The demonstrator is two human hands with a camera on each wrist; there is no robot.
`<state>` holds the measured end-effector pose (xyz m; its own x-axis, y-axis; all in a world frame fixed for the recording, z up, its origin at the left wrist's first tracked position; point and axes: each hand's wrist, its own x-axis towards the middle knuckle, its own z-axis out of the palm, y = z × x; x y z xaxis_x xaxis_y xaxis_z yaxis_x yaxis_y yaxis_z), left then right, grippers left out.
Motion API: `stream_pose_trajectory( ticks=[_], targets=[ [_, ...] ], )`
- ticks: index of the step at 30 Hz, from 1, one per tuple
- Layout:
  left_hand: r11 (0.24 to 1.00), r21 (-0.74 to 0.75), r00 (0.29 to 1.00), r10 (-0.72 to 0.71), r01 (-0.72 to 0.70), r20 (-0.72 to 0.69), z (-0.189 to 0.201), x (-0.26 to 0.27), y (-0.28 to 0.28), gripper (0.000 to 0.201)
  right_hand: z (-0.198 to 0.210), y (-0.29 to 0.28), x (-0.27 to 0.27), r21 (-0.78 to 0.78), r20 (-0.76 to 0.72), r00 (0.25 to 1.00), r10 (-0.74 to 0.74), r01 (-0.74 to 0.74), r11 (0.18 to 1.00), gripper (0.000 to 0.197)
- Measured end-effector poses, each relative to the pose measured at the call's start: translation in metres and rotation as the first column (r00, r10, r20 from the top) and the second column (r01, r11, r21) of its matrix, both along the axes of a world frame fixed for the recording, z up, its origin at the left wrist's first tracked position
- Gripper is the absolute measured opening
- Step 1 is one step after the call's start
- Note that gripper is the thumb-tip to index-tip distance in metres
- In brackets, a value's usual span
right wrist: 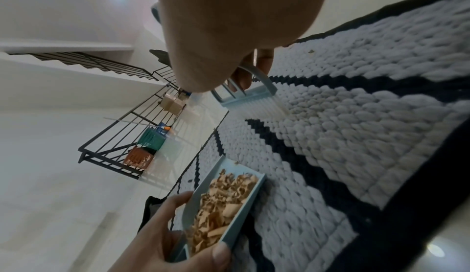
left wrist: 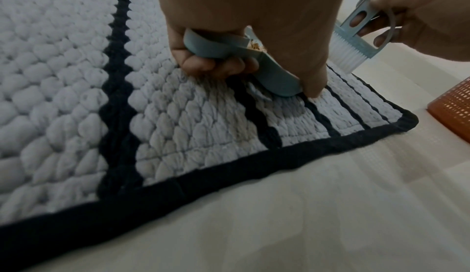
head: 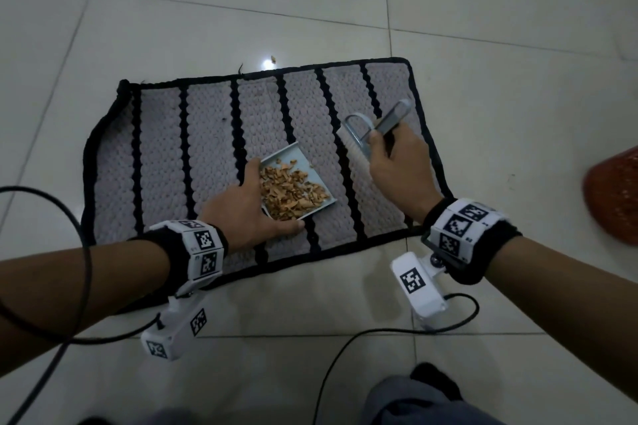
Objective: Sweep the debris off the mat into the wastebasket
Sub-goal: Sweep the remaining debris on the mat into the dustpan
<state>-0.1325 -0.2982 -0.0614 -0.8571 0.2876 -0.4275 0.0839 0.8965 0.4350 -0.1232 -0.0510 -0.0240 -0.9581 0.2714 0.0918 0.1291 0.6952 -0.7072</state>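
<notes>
A grey knitted mat (head: 165, 148) with black stripes lies on the tiled floor. My left hand (head: 248, 207) grips a small pale-blue dustpan (head: 307, 162) that rests on the mat; its fingers curl round the pan's handle (left wrist: 216, 47). The pan holds a heap of tan debris flakes (head: 290, 191), also plain in the right wrist view (right wrist: 223, 202). My right hand (head: 393, 162) holds a pale-blue hand brush (head: 359, 134) with white bristles (right wrist: 259, 107), just right of the pan and above the mat. An orange mesh wastebasket (head: 614, 193) stands right of the mat.
One loose flake (head: 273, 59) lies on the floor beyond the mat's far edge. Black cables (head: 345, 345) trail over the tiles near me, and my leg (head: 414, 400) is at the bottom. A black rack with green and orange baskets (right wrist: 145, 147) stands farther off.
</notes>
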Motion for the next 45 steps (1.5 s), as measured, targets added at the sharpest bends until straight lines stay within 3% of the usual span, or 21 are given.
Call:
stream_pose_trajectory(
  ticks=[3,12,15,21,25,28,36,39,45],
  targets=[
    [1.000,-0.009,1.000,-0.001,0.001,-0.004,0.001,0.000,0.001,0.122,-0.008,-0.004,0.001,0.032,0.007,1.000,0.030,-0.030,0.999,0.020],
    [1.000,0.012,0.999,0.021,-0.021,-0.024,-0.001,0.000,0.003,0.118,-0.018,-0.062,0.016,0.197,-0.010,0.925,0.379,-0.370,0.908,0.015],
    [1.000,0.030,1.000,0.008,-0.007,-0.026,-0.002,0.000,0.000,0.120,-0.005,-0.062,0.019,0.133,-0.066,0.945,0.321,-0.310,0.941,0.009],
    [0.999,0.027,0.999,0.044,-0.043,-0.031,-0.002,0.000,-0.010,0.126,0.017,-0.028,-0.004,-0.094,-0.086,0.995,0.047,-0.055,0.994,0.019],
    [0.996,0.056,0.997,0.066,-0.064,-0.046,-0.002,-0.007,-0.019,0.124,0.010,-0.014,-0.024,-0.162,-0.031,0.999,-0.008,0.003,0.987,0.026],
    [0.995,0.063,0.996,0.083,-0.080,-0.043,0.001,-0.013,-0.025,0.120,0.004,-0.012,-0.030,-0.121,0.010,1.000,-0.020,0.021,0.992,0.025],
    [0.998,0.035,0.998,0.054,-0.053,-0.024,-0.002,-0.016,-0.040,0.123,-0.011,-0.028,-0.018,0.024,0.041,0.996,0.081,-0.082,0.996,0.022],
    [0.999,0.008,0.998,0.048,-0.048,-0.028,-0.003,-0.014,-0.039,0.126,-0.016,-0.048,-0.009,0.054,-0.012,0.982,0.190,-0.189,0.980,0.023],
    [0.998,0.040,0.998,0.059,-0.058,-0.021,-0.005,-0.012,-0.036,0.124,-0.021,-0.086,0.009,0.142,0.007,0.917,0.398,-0.395,0.908,0.007]
  ],
)
